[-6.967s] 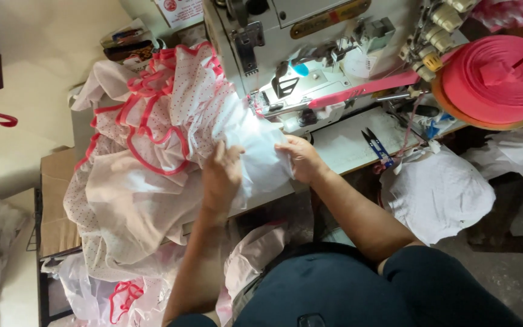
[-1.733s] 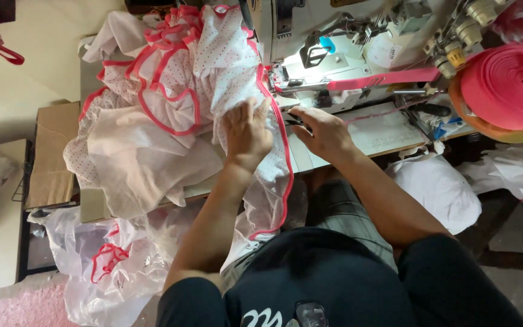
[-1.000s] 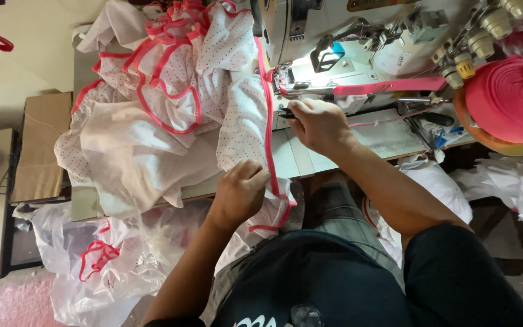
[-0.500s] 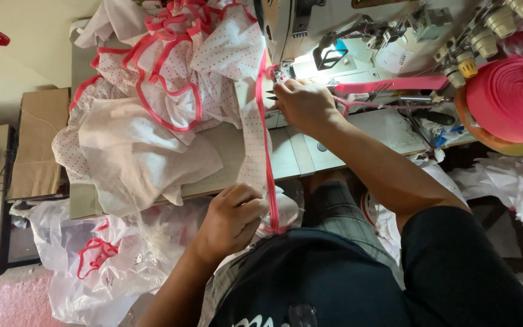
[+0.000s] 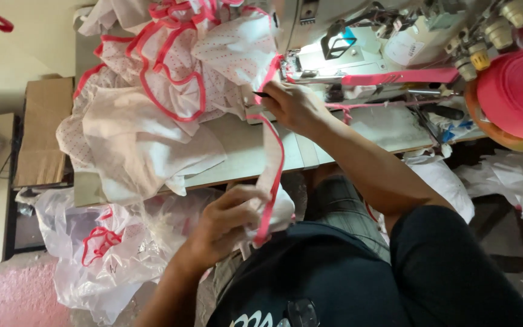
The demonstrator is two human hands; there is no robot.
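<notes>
A white dotted garment with pink trim (image 5: 177, 91) lies heaped on the sewing table (image 5: 237, 154), left of the sewing machine (image 5: 358, 42). One strip of it (image 5: 272, 160) stretches taut from the machine down over the table's front edge. My left hand (image 5: 228, 221) grips the lower end of that strip near my lap. My right hand (image 5: 295, 106) holds the upper end beside the machine's presser foot, with a small dark tool (image 5: 261, 94) sticking out of its fingers.
A big pink tape roll (image 5: 516, 94) sits at the right, feeding a pink band (image 5: 401, 77) across the machine. A clear plastic bag of trimmed pieces (image 5: 107, 242) lies below the table. A cardboard box (image 5: 40, 139) stands left. White fabric bundles (image 5: 516, 181) lie right.
My left hand has slid down off the table toward my lap, pulling the trimmed strip straight. My right hand has stayed at the machine.
</notes>
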